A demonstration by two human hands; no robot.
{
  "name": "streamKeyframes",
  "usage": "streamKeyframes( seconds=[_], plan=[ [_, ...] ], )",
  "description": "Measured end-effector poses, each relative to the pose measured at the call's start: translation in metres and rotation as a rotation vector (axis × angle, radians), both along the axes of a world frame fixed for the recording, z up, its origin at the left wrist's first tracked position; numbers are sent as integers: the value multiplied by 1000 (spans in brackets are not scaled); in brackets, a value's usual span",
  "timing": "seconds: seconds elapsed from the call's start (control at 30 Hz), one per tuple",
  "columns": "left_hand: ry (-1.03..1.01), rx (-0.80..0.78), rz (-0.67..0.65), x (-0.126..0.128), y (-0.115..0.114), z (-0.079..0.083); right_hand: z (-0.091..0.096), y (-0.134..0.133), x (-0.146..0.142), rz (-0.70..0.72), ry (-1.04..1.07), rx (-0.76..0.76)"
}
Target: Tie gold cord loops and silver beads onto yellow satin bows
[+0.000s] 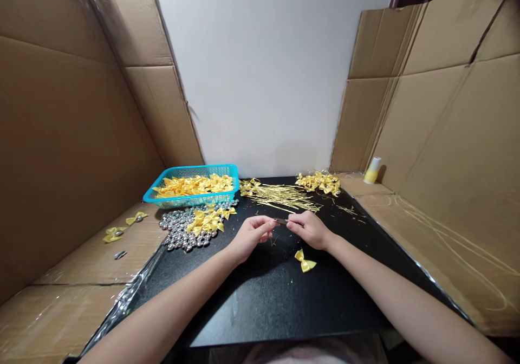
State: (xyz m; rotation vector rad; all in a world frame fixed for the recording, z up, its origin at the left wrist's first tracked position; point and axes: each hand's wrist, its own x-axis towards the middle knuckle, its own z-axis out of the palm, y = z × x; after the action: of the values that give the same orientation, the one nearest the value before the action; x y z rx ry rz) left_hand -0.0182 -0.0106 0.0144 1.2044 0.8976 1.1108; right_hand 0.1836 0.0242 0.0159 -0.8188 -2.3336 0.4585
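Observation:
My right hand [311,229] is closed around one end of a small dark metal tool [281,221], perhaps the blade of small snips; the rest of it is hidden by the fingers. Facing it, my left hand [255,233] is closed in a pinch at the tool's other end. Whatever lies between the left fingertips is too small to make out. Just below the right hand, a single yellow satin bow [304,261] rests on the black table [260,304]. Gold twist ties [284,195] lie in a loose heap beyond both hands.
A turquoise basket [190,168] of yellow bows stands at the back left. Before it are silver beads [179,228] with several bows on top. More bows with beads [320,182] are piled back right, near a spool of thread [372,170]. Cardboard walls [459,125] flank the table.

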Motion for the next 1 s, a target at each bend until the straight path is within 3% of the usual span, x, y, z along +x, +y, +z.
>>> streamKeyframes(
  seconds=[1.0],
  plan=[
    [-5,-2,1,0,0,0,-1,1,0,5,9,-9]
  ],
)
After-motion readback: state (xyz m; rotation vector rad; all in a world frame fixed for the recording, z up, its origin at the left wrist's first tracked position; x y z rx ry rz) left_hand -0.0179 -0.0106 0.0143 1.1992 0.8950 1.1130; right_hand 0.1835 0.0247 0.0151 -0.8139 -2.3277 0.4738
